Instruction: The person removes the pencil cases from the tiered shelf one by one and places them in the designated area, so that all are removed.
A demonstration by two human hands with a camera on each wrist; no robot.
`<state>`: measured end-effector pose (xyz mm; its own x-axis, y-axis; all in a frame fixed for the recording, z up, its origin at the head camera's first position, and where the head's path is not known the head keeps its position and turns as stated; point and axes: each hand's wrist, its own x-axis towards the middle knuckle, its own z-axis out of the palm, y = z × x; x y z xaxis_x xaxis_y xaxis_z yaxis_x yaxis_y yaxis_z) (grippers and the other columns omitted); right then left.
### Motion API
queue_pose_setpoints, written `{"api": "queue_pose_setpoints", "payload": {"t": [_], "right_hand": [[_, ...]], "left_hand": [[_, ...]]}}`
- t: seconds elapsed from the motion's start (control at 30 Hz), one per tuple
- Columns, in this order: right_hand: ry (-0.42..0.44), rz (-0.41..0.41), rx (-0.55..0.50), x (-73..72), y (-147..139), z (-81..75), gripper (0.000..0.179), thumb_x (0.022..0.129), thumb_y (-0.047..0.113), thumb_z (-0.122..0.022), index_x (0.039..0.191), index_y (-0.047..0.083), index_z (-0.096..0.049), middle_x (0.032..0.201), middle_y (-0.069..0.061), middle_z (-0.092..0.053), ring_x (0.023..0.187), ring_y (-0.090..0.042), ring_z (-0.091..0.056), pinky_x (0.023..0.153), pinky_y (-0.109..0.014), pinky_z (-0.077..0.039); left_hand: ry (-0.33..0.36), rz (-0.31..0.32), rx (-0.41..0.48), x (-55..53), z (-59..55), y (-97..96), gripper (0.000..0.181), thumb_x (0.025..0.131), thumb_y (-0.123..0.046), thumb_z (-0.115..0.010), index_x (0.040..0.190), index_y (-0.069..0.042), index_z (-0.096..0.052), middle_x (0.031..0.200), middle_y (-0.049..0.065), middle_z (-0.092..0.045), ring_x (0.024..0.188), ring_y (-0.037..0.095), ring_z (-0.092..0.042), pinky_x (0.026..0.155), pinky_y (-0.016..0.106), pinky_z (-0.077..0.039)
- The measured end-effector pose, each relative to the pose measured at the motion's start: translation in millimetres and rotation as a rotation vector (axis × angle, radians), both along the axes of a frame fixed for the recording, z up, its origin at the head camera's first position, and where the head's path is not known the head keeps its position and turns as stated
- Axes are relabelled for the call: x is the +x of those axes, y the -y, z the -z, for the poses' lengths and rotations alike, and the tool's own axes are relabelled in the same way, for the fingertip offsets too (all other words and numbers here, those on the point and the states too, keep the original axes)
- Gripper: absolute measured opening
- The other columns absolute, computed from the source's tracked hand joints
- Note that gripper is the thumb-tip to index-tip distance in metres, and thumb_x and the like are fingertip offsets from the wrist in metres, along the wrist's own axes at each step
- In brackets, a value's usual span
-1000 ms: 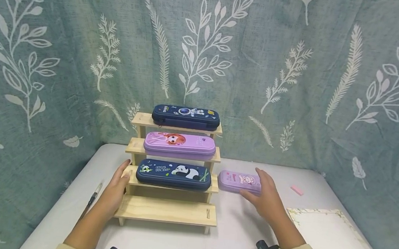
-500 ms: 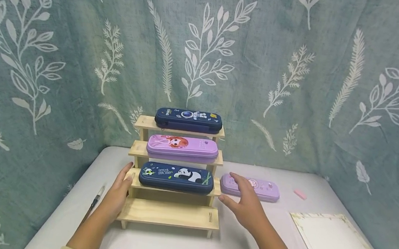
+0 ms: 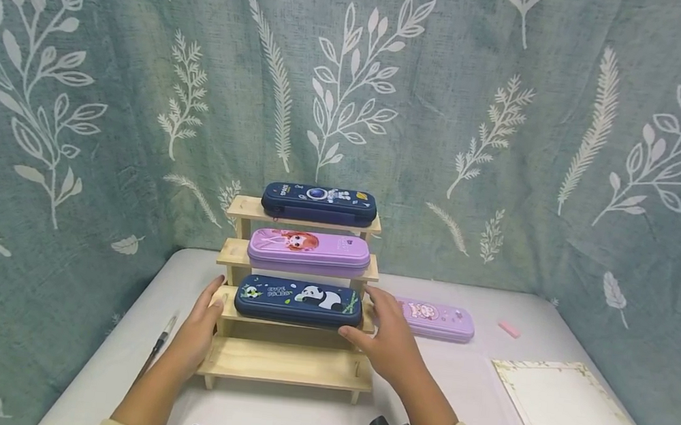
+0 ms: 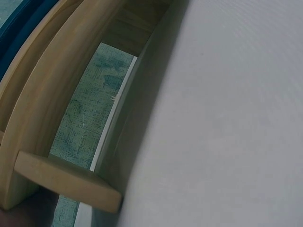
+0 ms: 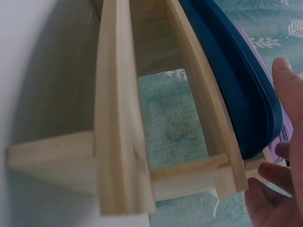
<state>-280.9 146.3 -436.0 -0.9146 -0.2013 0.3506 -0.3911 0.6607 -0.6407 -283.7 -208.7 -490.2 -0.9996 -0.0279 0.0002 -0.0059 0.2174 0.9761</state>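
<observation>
A wooden tiered display stand [image 3: 287,365] stands on the white table, and its lowest shelf is bare. On the shelf above lies a dark blue pencil case [image 3: 306,312] with a panda picture. My left hand [image 3: 197,325] rests against the stand's left end at this shelf; the left wrist view shows only a dark bit of it in a corner. At the opposite end, my right hand [image 3: 387,337] has thumb and fingers spread around the panda case's right end; fingertips [image 5: 283,71] look near it, contact unclear. Behind the right hand, a pale purple pencil case [image 3: 449,324] lies on the table.
Higher shelves carry a purple pencil case with a girl picture [image 3: 336,253] and a navy astronaut pencil case [image 3: 292,201]. A pink eraser [image 3: 508,329] and a bordered sheet [image 3: 580,413] lie at right. At left lies a brush-like pen [image 3: 160,343].
My right hand has left the pale purple pencil case and moved left to the right end of the panda pencil case. My left hand has stayed at the stand's left side.
</observation>
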Motion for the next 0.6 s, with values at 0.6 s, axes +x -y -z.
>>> {"api": "queue_pose_setpoints", "payload": {"t": [0.6], "right_hand": [[0.043, 0.061, 0.073, -8.5, 39, -12.2, 0.104, 0.077, 0.054, -0.091, 0.159, 0.012, -0.043, 0.159, -0.013, -0.046, 0.147, -0.032, -0.045, 0.121, -0.056, -0.039]], "left_hand": [[0.016, 0.002, 0.000, -0.2, -1.1, 0.2, 0.056, 0.115, -0.036, -0.024, 0.168, -0.043, -0.006, 0.178, 0.003, -0.006, 0.163, 0.037, 0.000, 0.128, 0.067, -0.003]]}}
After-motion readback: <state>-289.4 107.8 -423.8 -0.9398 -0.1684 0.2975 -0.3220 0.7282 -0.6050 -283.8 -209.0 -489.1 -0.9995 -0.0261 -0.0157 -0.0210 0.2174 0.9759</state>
